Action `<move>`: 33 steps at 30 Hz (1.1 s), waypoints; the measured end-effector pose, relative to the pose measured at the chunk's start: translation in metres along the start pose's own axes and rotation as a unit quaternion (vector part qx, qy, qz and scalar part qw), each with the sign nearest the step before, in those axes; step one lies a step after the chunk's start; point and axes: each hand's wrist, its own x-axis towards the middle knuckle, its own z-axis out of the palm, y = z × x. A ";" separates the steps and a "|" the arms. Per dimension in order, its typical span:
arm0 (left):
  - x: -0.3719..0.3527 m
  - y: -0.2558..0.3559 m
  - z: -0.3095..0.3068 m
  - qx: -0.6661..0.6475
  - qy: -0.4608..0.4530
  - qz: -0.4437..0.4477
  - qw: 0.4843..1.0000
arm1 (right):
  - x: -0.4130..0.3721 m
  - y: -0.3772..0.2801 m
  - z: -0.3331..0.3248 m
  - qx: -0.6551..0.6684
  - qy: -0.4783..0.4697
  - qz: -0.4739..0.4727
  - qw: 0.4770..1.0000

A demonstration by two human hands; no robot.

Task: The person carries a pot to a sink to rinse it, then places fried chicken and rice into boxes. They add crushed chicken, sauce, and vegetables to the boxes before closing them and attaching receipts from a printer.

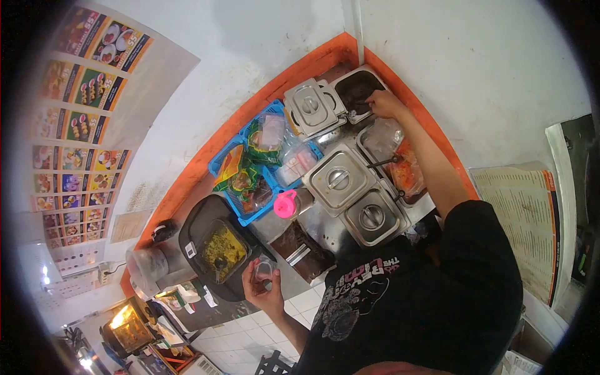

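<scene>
My left hand (267, 294) is closed around a small clear plastic cup (264, 271), held near the counter's front edge beside a black tray (194, 234). My right hand (385, 104) reaches over a steel pan (350, 80) of dark sauce in the far corner. Its fingers are pinched at the sauce; what they grip is too small to make out. Left of that pan sits a lidded steel pan (310, 105). Under my right forearm are an open pan with shredded orange food (407, 169) and a clear plastic bag (382, 137).
Two lidded pans (338, 179) (371, 217) stand nearest my body. A pink-capped bottle (285, 204), a blue basket (250, 217) of packets and a dark packed pouch (302, 252) lie left of them. Yellow-green food (223, 252) fills a container on the black tray. Orange-edged walls border the counter.
</scene>
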 end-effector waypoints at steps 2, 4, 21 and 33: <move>-0.001 0.000 -0.001 0.011 0.010 -0.007 1.000 | 0.000 -0.005 -0.016 -0.074 -0.084 -0.013 0.994; -0.002 -0.002 -0.003 0.013 0.009 -0.002 1.000 | 0.005 0.001 -0.021 -0.095 -0.083 0.025 0.992; -0.001 0.003 0.002 0.014 -0.004 0.016 1.000 | 0.012 -0.032 -0.064 -0.225 -0.186 -0.035 0.956; -0.002 0.003 0.002 0.011 -0.003 0.014 1.000 | 0.028 -0.026 -0.048 -0.327 0.056 -0.201 0.922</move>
